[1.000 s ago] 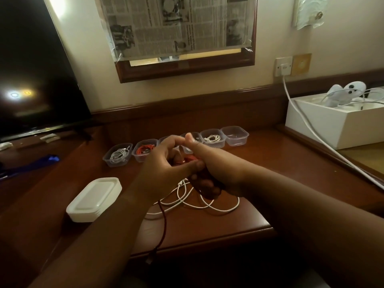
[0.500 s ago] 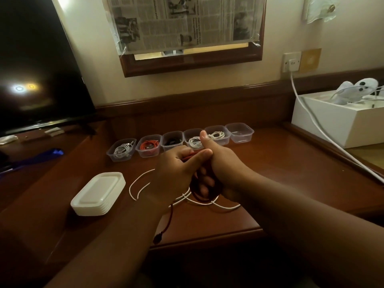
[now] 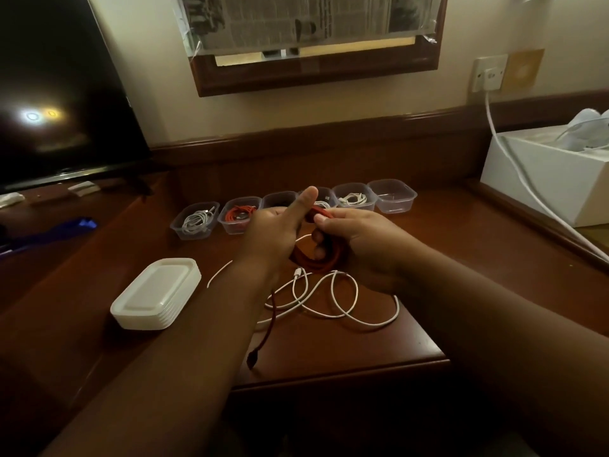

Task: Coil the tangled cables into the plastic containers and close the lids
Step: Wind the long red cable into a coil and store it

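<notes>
Right hand (image 3: 356, 245) grips the red cable (image 3: 316, 258) coil; left hand (image 3: 276, 232) pinches its strand, thumb raised. White cable (image 3: 342, 301) lies just below them.

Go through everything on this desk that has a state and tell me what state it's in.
red cable: partly coiled, tail hanging
left hand: holding it
right hand: gripping the coil
white cable: loose on desk
six containers: open, rightmost empty
lids: stacked, unused
television: off
</notes>
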### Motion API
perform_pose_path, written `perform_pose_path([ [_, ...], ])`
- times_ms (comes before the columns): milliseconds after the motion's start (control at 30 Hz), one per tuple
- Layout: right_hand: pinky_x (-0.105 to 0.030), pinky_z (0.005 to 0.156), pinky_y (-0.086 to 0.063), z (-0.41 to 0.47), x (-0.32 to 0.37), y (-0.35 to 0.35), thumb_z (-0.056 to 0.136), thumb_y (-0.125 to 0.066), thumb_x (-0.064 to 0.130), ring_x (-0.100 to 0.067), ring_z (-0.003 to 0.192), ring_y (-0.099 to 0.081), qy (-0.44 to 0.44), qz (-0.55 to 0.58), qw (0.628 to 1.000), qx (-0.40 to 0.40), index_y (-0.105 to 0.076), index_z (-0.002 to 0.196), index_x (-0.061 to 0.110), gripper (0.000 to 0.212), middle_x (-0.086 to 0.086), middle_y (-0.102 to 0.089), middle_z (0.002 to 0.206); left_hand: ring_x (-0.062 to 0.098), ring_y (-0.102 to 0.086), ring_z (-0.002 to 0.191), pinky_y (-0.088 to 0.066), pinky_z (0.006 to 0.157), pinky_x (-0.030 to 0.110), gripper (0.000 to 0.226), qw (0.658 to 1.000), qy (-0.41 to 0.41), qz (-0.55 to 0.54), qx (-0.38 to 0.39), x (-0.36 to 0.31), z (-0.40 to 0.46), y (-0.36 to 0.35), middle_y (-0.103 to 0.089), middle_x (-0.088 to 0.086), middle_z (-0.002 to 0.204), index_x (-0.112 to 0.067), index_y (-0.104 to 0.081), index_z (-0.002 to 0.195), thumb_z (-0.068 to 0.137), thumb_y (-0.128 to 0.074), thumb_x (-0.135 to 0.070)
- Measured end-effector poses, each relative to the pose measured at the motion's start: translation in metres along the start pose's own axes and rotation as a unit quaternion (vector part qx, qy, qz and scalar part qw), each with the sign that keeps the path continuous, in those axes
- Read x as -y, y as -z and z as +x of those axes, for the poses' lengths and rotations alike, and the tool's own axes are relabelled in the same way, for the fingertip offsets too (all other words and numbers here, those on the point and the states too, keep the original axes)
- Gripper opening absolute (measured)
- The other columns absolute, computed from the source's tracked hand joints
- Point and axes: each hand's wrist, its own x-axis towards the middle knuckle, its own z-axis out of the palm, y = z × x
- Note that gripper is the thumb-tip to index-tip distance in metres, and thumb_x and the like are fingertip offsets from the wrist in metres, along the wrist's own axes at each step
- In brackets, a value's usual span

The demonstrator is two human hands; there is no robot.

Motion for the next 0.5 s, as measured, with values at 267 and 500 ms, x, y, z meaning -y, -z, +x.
perform_pose_path([
  [267,-0.022,0.052,-0.031,0.032,0.000,0.012,0.104,-0.043,0.039,-0.009,0.050,-0.036,-0.001,-0.033,0.999,-0.039,-0.059,0.099,0.010,0.033,0.003,-0.041,0.062,0.037,-0.071,0.086,-0.056,0.087,0.056,0.064,0.997,0.023,0.067,0.004,0.006,0.027,-0.014,-0.073,0.018,0.086,-0.007,-0.071,0.091,0.079,-0.060,-0.069],
  [500,-0.014,0.041,-0.027,0.067,0.009,0.047,0.104,-0.042,0.037,-0.007,0.047,-0.032,-0.002,0.091,0.994,-0.068,-0.052,0.084,0.013,0.032,0.003,-0.040,0.059,0.013,-0.070,0.079,-0.055,0.075,0.028,0.035,0.994,-0.105,0.008,-0.003,0.026,0.058,-0.023,-0.072,-0.002,0.077,-0.019,-0.071,0.087,0.102,-0.047,-0.039],
])
